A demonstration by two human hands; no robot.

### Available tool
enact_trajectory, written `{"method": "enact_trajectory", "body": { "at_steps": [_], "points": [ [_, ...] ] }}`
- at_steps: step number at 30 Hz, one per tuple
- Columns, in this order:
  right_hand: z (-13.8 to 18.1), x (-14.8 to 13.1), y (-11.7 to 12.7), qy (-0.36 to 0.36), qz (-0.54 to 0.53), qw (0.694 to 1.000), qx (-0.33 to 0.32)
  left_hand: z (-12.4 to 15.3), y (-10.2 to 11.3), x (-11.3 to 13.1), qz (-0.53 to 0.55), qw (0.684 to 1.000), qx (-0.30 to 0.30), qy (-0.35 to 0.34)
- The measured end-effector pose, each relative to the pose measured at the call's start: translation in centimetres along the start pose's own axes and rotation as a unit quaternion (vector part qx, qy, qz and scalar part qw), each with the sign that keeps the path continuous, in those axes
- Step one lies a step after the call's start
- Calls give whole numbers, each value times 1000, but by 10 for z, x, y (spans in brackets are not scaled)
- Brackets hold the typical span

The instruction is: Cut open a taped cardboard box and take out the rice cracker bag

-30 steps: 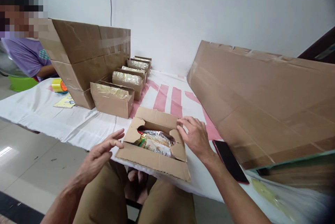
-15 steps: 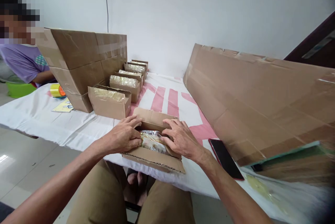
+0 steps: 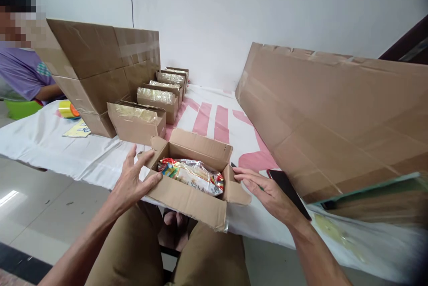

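An open cardboard box sits at the table's near edge, its flaps folded outward. Inside lies a shiny printed plastic packet, red and colourful at its ends and pale in the middle. My left hand is at the box's left end, fingers spread, with the thumb by the near left corner. By the right end flap is my right hand, its fingers stretched out toward the flap; whether they touch it I cannot tell. Neither hand grips anything.
Several small boxes with clear tape stand in a row beside stacked cartons. A large cardboard panel leans at right, a phone before it. At left are a yellow tape roll and a person in purple.
Both hands have moved apart, off the packet and out to the box's ends. The end flaps now lie outward and more of the packet shows. The view has tilted down slightly.
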State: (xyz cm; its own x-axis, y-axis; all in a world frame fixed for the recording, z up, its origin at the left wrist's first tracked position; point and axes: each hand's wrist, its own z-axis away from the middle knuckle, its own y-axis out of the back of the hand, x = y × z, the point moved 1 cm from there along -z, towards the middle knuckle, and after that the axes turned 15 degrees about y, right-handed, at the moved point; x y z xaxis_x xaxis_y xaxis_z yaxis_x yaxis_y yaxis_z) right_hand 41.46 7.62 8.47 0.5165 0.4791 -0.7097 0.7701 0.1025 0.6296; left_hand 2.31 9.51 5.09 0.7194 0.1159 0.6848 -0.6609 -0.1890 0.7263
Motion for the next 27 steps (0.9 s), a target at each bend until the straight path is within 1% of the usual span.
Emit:
{"method": "enact_trajectory", "body": {
  "at_steps": [2,4,6,8,9,11,13,16,19,21,24,27],
  "points": [
    [3,1,0,-13,-50,998,-20,8,-9,-2,42,999,16,29],
    [3,-3,-1,-7,-45,998,-40,15,-14,0,70,996,22,42],
    [2,-8,-3,5,24,998,-52,19,-18,2,96,994,21,46],
    [1,-12,-9,19,109,992,-55,21,-23,4,131,990,17,52],
    [-1,-13,-12,26,136,989,-53,21,-26,5,148,987,15,59],
    [-5,-11,-17,43,149,987,-43,22,-33,9,174,982,14,73],
    [-10,-5,-20,61,131,989,-21,25,-42,15,186,979,24,82],
    [-15,8,-21,80,115,990,34,32,-57,25,197,977,32,80],
    [-16,21,-25,57,107,989,90,41,-68,30,211,975,20,72],
    [-14,29,-33,40,93,987,126,44,-72,30,217,974,18,64],
    [-10,39,-50,30,39,984,173,43,-73,29,221,973,22,60],
    [-9,45,-58,17,-1,984,179,39,-71,28,215,974,19,62]
  ]
}}
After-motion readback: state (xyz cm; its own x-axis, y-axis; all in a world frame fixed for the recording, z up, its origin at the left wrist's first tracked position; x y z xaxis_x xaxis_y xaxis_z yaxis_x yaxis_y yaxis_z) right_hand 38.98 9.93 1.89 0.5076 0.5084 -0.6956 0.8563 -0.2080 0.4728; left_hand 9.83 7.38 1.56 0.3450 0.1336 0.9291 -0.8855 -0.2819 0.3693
